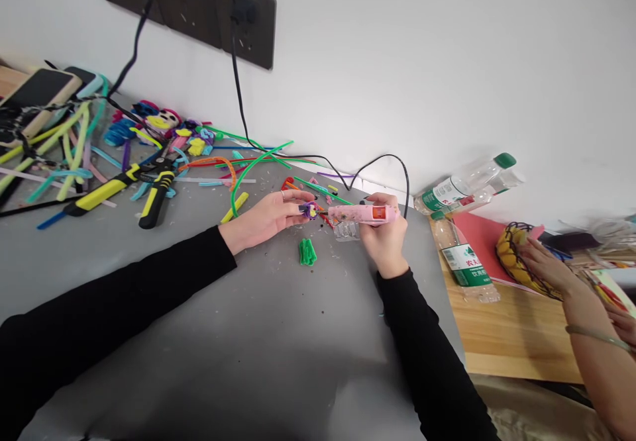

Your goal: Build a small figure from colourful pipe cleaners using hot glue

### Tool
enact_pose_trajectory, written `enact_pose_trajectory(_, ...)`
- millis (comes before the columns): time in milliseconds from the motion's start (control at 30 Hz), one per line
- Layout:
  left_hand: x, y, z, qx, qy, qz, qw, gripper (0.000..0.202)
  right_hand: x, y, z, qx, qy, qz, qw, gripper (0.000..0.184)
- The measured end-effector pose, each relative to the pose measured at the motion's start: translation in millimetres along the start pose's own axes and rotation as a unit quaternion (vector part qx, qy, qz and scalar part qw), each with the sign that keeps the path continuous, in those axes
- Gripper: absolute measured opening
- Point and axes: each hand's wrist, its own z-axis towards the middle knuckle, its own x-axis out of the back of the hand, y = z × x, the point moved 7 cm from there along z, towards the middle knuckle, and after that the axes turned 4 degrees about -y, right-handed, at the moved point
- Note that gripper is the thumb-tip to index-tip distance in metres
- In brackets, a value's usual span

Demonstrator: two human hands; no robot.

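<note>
Pinched in the fingers of my left hand [271, 219] is a small purple and yellow pipe-cleaner piece [311, 211]. My right hand [385, 239] is wrapped round a pink hot glue gun [355, 214], whose nozzle points left at that piece, close to it; whether they touch I cannot tell. A bunched green pipe-cleaner piece [307, 252] lies on the grey table [278, 335] just below my hands. Under the glue gun sits a small clear plastic object [346, 231].
Yellow-black pliers [158, 189], loose pipe cleaners [74, 149] and fuzzy figures [161, 120] crowd the left. A black cord [405, 183] runs along the wall. Plastic bottles [464, 259] lie at right, where another person's hand [546, 265] touches a yellow netted item [511, 255].
</note>
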Motion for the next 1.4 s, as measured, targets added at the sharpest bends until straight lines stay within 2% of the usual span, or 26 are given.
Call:
enact_pose_trajectory(333, 1.9, -0.7, 0.7, -0.002, 0.007, 0.008, 1.000, 0.029, 1.1, -3.4, 0.0, 0.035, 0.004, 0.042, 0.998, 0.030)
enact_pose_trajectory(1400, 0.1, 0.8, 0.1, 0.000, 0.002, -0.015, 1.000, 0.025, 0.5, 1.5, -0.4, 0.023, -0.004, 0.050, 0.998, 0.029)
